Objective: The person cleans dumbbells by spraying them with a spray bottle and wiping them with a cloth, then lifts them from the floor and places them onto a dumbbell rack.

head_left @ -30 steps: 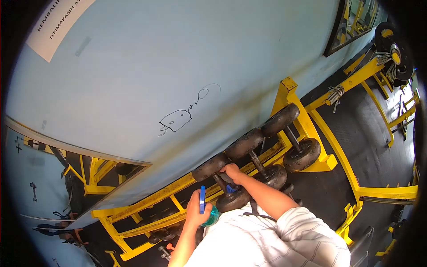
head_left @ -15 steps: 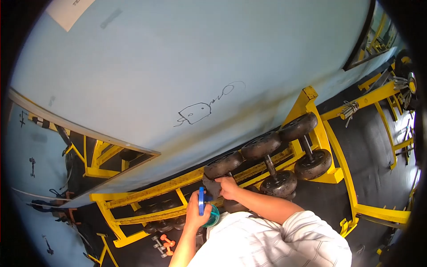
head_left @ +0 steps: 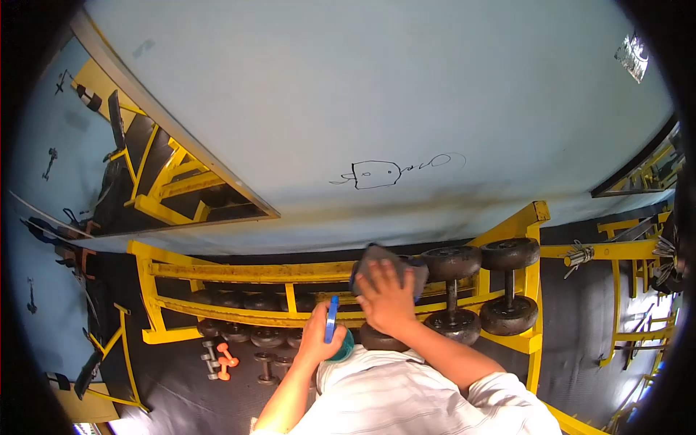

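My left hand (head_left: 317, 335) is wrapped round a spray bottle (head_left: 342, 348) with a blue trigger and teal liquid, in front of the yellow rack (head_left: 239, 272). My right hand (head_left: 388, 297) lies with its fingers spread on a dark grey cloth (head_left: 373, 257), pressing it over the rack's top rails. Under and behind the cloth a dumbbell is mostly hidden; its near end (head_left: 383, 339) shows below my wrist. To the right, two large black dumbbells (head_left: 452, 291) (head_left: 509, 288) rest across the rails.
Smaller black dumbbells (head_left: 268, 336) sit on the lower rack level. Orange dumbbells (head_left: 225, 362) and grey dumbbells (head_left: 210, 360) lie on the black floor. A mirror (head_left: 167, 174) leans at the left along the blue wall (head_left: 304, 94). Another yellow frame (head_left: 623, 251) stands at the right.
The view has turned and levelled. My right hand has gone from reaching between the dumbbells to lying spread on the cloth, which now shows more fully. My left hand still holds the bottle.
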Available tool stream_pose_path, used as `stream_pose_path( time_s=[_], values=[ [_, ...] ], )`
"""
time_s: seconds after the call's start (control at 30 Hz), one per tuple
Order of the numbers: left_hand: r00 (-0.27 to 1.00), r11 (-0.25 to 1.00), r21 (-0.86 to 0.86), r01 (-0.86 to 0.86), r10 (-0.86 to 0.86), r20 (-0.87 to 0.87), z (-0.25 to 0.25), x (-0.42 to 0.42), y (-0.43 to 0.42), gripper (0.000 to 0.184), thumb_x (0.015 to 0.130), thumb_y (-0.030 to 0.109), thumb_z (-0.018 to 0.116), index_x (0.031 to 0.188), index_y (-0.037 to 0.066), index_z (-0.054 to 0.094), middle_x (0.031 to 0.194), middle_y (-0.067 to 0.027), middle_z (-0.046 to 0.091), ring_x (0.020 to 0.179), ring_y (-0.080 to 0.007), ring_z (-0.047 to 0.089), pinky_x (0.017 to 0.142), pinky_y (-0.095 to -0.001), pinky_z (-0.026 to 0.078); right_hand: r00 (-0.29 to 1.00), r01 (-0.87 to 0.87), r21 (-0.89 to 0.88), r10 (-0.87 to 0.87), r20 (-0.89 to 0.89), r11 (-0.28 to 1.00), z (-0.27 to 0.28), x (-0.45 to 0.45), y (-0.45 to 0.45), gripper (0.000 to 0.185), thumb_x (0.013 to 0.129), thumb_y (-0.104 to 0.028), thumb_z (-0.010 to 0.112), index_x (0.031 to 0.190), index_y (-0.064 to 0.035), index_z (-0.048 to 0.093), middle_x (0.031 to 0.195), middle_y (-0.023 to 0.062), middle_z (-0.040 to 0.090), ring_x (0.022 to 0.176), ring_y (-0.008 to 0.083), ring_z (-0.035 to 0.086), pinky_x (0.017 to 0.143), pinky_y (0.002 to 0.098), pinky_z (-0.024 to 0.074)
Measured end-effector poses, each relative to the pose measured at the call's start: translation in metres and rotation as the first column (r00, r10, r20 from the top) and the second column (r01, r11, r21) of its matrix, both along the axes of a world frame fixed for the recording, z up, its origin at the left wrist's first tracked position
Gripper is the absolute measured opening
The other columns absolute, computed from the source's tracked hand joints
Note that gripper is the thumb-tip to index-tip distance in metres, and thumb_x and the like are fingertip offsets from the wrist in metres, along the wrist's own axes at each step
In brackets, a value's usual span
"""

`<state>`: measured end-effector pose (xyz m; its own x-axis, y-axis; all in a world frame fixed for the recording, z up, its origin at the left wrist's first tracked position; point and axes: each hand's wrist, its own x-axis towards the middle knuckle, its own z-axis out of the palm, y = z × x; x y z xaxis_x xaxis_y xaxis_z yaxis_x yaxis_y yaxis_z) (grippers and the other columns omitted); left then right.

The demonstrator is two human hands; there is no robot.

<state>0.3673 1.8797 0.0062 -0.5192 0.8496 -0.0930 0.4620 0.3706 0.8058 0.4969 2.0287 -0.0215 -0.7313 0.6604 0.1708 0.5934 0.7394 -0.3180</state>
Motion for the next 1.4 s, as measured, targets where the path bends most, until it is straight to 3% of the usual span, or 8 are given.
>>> stream_pose_path(
  time_s=[0.1,0.37,0.53,0.7,0.87,1.03,1.23,1.4],
  values=[
    [1.000,0.997,0.075,-0.001,-0.001,0.019,0.000,0.004,0.003,0.049,0.072,0.015,0.062,0.117,0.000,0.049,0.098,-0.0259,0.059,0.091,-0.0449,0.059,0.078,-0.0466,0.048,0.975,-0.213,0.201,0.221,-0.018,0.956,-0.012,0.006,0.011,0.048,0.087,-0.039,0.056,0.128,-0.0154,0.057,0.143,0.0134,0.043,0.134,0.0318,0.036,0.104,0.0608,0.0247],
    [0.998,0.998,-0.007,-0.063,0.063,0.028,-0.013,0.009,-0.014,0.053,0.074,0.020,0.061,0.120,-0.002,0.047,0.106,-0.0257,0.057,0.097,-0.0444,0.058,0.083,-0.0474,0.047,0.909,0.351,-0.357,-0.406,-0.091,0.866,-0.007,-0.004,0.042,0.046,0.092,-0.038,0.050,0.126,-0.0089,0.057,0.127,0.0156,0.054,0.118,0.0350,0.048,0.091,0.0596,0.0339],
    [0.988,0.990,-0.032,-0.135,0.137,0.078,-0.007,0.009,-0.016,0.054,0.074,0.020,0.061,0.122,-0.002,0.047,0.111,-0.0260,0.056,0.100,-0.0433,0.057,0.085,-0.0468,0.047,0.956,-0.218,0.194,0.170,0.237,0.956,0.000,-0.036,0.012,0.040,0.093,-0.029,0.045,0.122,-0.0056,0.060,0.128,0.0169,0.054,0.120,0.0344,0.047,0.095,0.0609,0.0309],
    [0.989,0.994,0.015,-0.107,0.105,0.103,-0.007,0.007,-0.015,0.052,0.075,0.018,0.061,0.121,-0.003,0.048,0.109,-0.0264,0.058,0.099,-0.0436,0.058,0.084,-0.0462,0.048,0.439,-0.611,0.004,0.334,0.834,0.792,-0.019,-0.120,0.002,0.034,0.091,-0.026,0.047,0.105,-0.0080,0.072,0.111,0.0106,0.066,0.110,0.0314,0.056,0.094,0.0550,0.0338],
    [0.971,0.974,0.063,-0.216,0.207,0.119,-0.020,0.002,-0.026,0.050,0.073,0.017,0.061,0.118,0.000,0.049,0.097,-0.0244,0.060,0.089,-0.0421,0.060,0.078,-0.0452,0.049,0.647,-0.366,-0.227,0.422,0.636,0.903,0.014,-0.107,0.033,0.032,0.086,-0.027,0.052,0.107,-0.0132,0.072,0.120,0.0104,0.064,0.113,0.0312,0.056,0.093,0.0501,0.0364],
    [0.968,0.964,0.102,-0.244,0.235,0.091,-0.018,-0.009,-0.031,0.051,0.072,0.018,0.063,0.118,0.001,0.049,0.097,-0.0242,0.060,0.088,-0.0437,0.060,0.076,-0.0458,0.049,0.772,-0.635,0.320,0.566,0.288,0.703,0.022,-0.037,0.036,0.026,0.080,-0.023,0.055,0.096,-0.0118,0.072,0.118,0.0090,0.062,0.113,0.0300,0.052,0.091,0.0518,0.0374],
    [0.977,0.961,0.175,-0.212,0.206,0.052,-0.012,-0.012,-0.018,0.050,0.073,0.017,0.061,0.118,0.001,0.047,0.096,-0.0236,0.058,0.088,-0.0444,0.058,0.075,-0.0482,0.048,0.295,-0.243,-0.473,0.529,0.795,0.847,0.000,-0.155,0.049,0.034,0.081,-0.028,0.056,0.106,-0.0103,0.072,0.118,0.0182,0.065,0.111,0.0312,0.061,0.092,0.0474,0.0444],
    [0.942,0.944,0.092,-0.317,0.302,0.144,-0.008,-0.007,-0.027,0.051,0.073,0.017,0.061,0.119,0.001,0.048,0.101,-0.0237,0.059,0.090,-0.0434,0.060,0.076,-0.0472,0.049,0.390,0.003,-0.699,0.643,0.659,0.715,-0.042,-0.158,0.112,0.050,0.084,-0.045,0.056,0.113,-0.0064,0.068,0.122,0.0199,0.062,0.112,0.0328,0.060,0.093,0.0411,0.0461]
  ],
)
